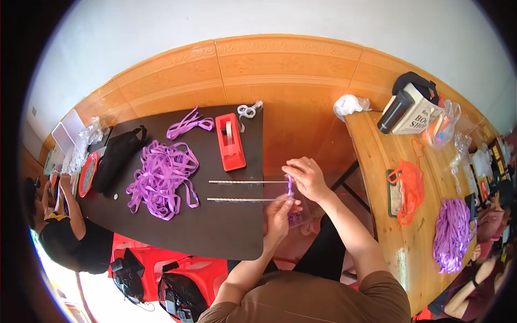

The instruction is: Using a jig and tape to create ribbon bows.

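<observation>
Two thin metal rods (245, 182) lie side by side across the dark table (226, 231), their right ends sticking out past its edge. Between those ends runs a short length of purple ribbon (291, 185). My right hand (306, 176) pinches the ribbon beside the farther rod's tip. Closer to me, my left hand (280, 214) is closed at the nearer rod's end, with its fingers on the ribbon. What lies under the fingertips is partly hidden. More purple shows below my hands in a see-through container or bag, which I cannot make out clearly.
On the dark table are a purple ribbon heap (161, 180), a smaller ribbon bundle (189, 124), a red tape dispenser (230, 142), tape rolls (246, 111) and a black pouch (118, 159). A wooden table (377, 161) at right bears an orange bag (409, 191) and more ribbon (451, 234). People sit at both sides.
</observation>
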Demonstrator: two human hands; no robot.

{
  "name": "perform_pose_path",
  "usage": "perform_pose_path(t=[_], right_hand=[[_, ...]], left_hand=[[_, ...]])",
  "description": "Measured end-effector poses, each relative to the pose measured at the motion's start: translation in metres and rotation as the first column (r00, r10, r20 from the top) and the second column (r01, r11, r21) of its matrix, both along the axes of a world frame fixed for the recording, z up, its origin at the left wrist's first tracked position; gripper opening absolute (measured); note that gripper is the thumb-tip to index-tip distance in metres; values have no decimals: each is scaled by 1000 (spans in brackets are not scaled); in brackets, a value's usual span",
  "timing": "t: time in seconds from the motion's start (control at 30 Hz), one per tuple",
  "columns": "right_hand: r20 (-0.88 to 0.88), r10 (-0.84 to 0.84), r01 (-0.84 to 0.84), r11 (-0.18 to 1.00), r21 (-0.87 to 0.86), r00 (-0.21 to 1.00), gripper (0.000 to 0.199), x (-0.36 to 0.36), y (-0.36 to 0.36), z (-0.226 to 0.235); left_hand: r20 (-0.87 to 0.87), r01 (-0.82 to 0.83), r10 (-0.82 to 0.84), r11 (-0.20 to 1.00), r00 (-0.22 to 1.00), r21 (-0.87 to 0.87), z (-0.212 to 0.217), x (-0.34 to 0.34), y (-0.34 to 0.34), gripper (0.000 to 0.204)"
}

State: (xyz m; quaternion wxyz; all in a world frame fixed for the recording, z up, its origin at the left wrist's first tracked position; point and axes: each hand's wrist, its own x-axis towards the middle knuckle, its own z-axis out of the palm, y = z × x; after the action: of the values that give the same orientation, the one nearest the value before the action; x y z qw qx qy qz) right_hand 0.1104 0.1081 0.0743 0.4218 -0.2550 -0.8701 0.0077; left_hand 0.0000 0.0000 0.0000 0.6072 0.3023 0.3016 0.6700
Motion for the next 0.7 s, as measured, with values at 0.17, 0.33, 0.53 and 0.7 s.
perform_pose_path(t=[0.17,0.33,0.53,0.7], right_hand=[[-126,174,-192,971,-144,977,22,-21,17,-20],[-291,282,-377,855,-355,914,18,-41,14,-46],[-396,274,-472,649,-596,877,18,-41,-14,-67],[-339,21,-301,510,-806,941,14,-23,-58,-114]], left_hand=[[-12,-193,192,978,981,-83,3,-8,2,21],[12,-255,256,966,967,-43,14,-10,2,20],[4,-238,240,965,971,-114,-3,-13,-1,18],[-32,-229,227,960,973,-163,-12,-9,-10,13]])
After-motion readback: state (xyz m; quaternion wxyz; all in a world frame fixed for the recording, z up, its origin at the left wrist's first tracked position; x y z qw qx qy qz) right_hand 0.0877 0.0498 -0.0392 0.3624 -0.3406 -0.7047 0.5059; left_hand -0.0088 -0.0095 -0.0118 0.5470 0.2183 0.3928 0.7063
